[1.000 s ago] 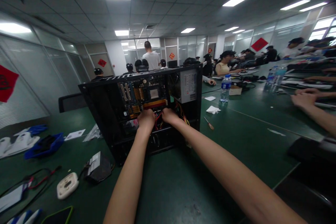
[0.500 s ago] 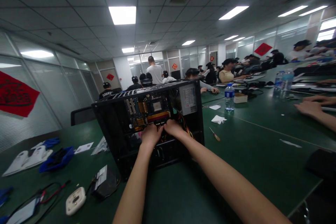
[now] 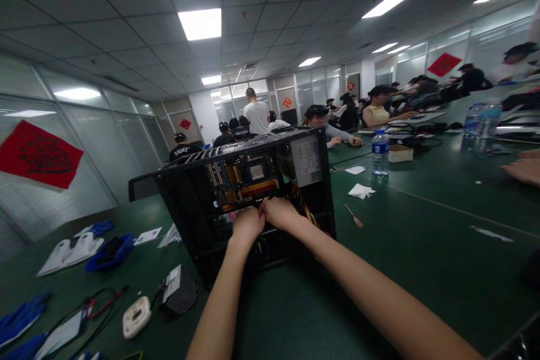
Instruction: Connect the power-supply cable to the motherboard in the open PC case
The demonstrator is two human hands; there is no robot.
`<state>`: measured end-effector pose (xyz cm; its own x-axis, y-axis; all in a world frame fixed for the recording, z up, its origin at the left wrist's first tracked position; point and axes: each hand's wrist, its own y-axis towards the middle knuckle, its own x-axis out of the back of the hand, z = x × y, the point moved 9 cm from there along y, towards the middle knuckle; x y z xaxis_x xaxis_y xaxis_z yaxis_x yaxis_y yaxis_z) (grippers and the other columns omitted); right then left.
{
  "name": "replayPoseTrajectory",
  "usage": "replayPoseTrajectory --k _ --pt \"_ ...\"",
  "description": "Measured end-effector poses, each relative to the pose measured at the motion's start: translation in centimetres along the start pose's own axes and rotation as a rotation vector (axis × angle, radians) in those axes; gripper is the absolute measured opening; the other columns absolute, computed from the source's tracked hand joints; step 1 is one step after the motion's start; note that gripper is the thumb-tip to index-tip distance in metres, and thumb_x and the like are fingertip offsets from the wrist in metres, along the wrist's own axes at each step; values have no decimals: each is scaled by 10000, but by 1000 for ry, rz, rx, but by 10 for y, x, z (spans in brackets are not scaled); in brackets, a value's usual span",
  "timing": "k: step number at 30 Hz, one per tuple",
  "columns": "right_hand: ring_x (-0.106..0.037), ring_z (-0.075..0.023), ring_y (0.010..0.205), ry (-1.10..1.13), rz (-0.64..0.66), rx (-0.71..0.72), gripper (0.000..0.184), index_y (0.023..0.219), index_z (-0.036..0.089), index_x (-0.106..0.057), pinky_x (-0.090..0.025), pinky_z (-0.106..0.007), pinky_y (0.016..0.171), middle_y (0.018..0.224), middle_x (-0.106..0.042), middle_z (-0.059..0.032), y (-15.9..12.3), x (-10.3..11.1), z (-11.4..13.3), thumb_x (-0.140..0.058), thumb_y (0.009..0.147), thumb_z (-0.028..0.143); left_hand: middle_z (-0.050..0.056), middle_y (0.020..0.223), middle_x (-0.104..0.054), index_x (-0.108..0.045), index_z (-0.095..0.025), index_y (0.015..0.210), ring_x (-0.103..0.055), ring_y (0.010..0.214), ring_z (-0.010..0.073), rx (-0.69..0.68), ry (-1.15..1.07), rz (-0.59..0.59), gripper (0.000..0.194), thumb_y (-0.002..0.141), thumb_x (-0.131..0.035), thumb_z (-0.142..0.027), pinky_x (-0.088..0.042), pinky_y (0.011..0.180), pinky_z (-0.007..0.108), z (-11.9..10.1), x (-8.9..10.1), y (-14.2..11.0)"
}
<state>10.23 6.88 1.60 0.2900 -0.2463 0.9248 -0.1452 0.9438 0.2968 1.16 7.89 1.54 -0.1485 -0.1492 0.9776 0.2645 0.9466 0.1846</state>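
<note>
Head view: your left grip [image 3: 248, 224] and right grip [image 3: 279, 212] meet inside the open computer case [image 3: 185, 211] (fingers curled in close; whether either pinches anything cannot be told), with the motherboard [image 3: 242, 175] just beyond and above them.

The computer case [image 3: 248, 187] stands on the table [image 3: 413, 247], left of the screwdriver [image 3: 357, 221].

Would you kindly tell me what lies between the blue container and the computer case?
In the head view, a white card and a clear plastic bag lie between the blue container and the computer case, the bag nearer the case.
</note>
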Motion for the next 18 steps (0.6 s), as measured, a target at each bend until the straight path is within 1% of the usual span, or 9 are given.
replayPoseTrajectory --k 2,4,7,10,14,18 --pt "-714 -352 989 -32 6 -10 346 1132 85 -692 -524 -394 803 1061 -720 -249 -9 -2 -2 -404 976 199 225 1021 -752 -753 -107 1008 -724 977 312 8 -26 -5 540 998 -351 -468 -514 768 331 0 -2 -3" --pt "-714 -364 991 -62 21 -15 393 1134 91 -695 -531 -420 808 1062 -722 -248 -18 -3 -6 -355 996 233 207 1019 -757 -757 -128 980 -721 989 300 -6 -104 4 542 1002 -342 -476 -508 773 318 1 -6 -4" --pt "-711 -354 1015 -72 83 -27 431 1163 124 -690 -535 -428 817 1105 -724 -220 -26 -4 -12 -322 1002 279 168 1030 -766 -760 -167 962 -715 1002 277 -21 -209 18 432 985 -412 -421 -488 775 296 6 -12 -2" --pt "-700 -342 1052 -49 146 -33 429 1165 155 -699 -531 -420 834 1167 -716 -192 -32 -6 -13 -337 982 296 145 994 -772 -755 -171 923 -713 961 263 -9 -271 2 380 963 -462 -410 -468 747 284 12 -14 1" --pt "-688 -355 1070 -71 96 -32 451 1181 152 -690 -520 -445 840 1163 -712 -200 -38 -1 -10 -315 979 299 116 864 -766 -732 -160 842 -693 798 226 -17 -295 -19 398 960 -463 -430 -428 668 277 13 -13 1" --pt "-681 -351 1088 -97 86 -40 450 1196 144 -681 -515 -443 856 1158 -712 -206 -42 -1 -9 -316 984 302 113 847 -762 -728 -166 812 -678 778 221 -31 -275 -38 378 953 -474 -407 -404 649 282 10 -9 -1"
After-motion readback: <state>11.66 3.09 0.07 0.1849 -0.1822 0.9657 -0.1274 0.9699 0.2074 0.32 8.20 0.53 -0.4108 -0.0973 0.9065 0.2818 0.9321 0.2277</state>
